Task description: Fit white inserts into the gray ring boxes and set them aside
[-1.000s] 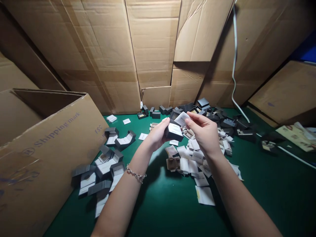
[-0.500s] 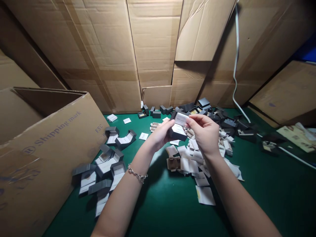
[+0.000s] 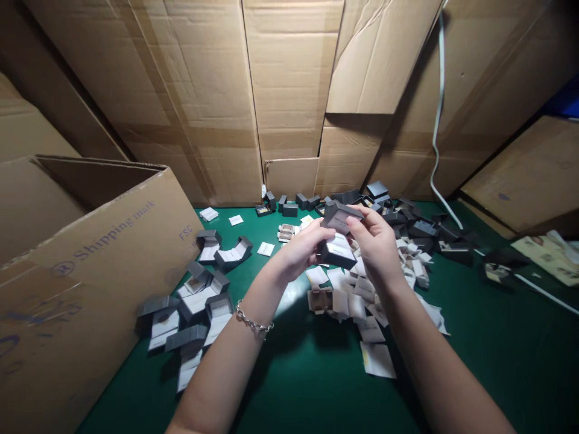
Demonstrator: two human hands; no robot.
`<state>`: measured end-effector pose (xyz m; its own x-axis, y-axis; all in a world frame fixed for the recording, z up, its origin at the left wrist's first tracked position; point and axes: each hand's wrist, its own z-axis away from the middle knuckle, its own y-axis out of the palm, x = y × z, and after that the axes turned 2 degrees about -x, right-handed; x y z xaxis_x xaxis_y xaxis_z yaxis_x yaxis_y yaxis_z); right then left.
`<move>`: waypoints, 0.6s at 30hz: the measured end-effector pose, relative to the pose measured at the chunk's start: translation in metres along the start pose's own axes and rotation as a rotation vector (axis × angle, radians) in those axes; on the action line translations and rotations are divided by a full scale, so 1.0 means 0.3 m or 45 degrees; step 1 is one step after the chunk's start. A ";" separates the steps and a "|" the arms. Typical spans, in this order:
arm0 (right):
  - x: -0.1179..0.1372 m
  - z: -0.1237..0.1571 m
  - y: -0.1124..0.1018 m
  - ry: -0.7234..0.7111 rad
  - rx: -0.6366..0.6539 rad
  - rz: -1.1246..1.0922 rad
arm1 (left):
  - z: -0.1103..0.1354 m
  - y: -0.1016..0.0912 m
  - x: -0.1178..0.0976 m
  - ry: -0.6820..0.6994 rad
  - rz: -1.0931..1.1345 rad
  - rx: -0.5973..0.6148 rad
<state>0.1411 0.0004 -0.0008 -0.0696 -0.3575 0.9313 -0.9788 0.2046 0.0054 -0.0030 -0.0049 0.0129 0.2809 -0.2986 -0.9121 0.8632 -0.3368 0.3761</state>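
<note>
Between my hands, above the table, is a small dark grey hinged box (image 3: 340, 258), open, with white lining at its base and a printed white piece inside its lid. My left hand (image 3: 296, 253) is closed round its left side, thumb near the hinge. My right hand (image 3: 377, 241) grips the raised lid, its thumb on the printed piece and its fingers behind the lid. Beneath them spreads a pile of white cards (image 3: 365, 289) and small cardboard inserts (image 3: 320, 299).
Several open grey boxes (image 3: 185, 339) lie at left beside a big carton (image 3: 131, 241). More dark boxes (image 3: 420, 228) are heaped at the back right. A white cable (image 3: 436, 132) runs down the cardboard wall (image 3: 203, 90) onto the green table (image 3: 312, 380).
My right hand has gone from pinching the edge of the white piece to holding the lid with its thumb inside. The box has shifted slightly right and its lid has tilted forward.
</note>
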 end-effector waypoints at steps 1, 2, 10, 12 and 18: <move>0.000 -0.002 -0.002 0.022 0.039 -0.023 | 0.000 0.001 0.000 0.003 -0.009 0.003; 0.000 -0.004 -0.004 0.043 0.064 -0.039 | 0.001 0.001 0.000 0.005 -0.016 0.011; -0.016 -0.014 -0.010 0.031 0.017 -0.052 | -0.001 0.017 0.010 -0.016 -0.066 0.072; -0.013 -0.013 -0.008 0.029 0.001 -0.034 | -0.005 0.018 0.013 -0.024 -0.056 0.055; 0.001 -0.021 -0.007 0.056 0.066 0.004 | -0.014 0.007 0.006 -0.021 -0.005 0.005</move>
<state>0.1444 0.0056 0.0018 -0.0651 -0.3165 0.9464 -0.9874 0.1575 -0.0153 0.0009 -0.0024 0.0114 0.2701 -0.3120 -0.9109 0.8626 -0.3419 0.3729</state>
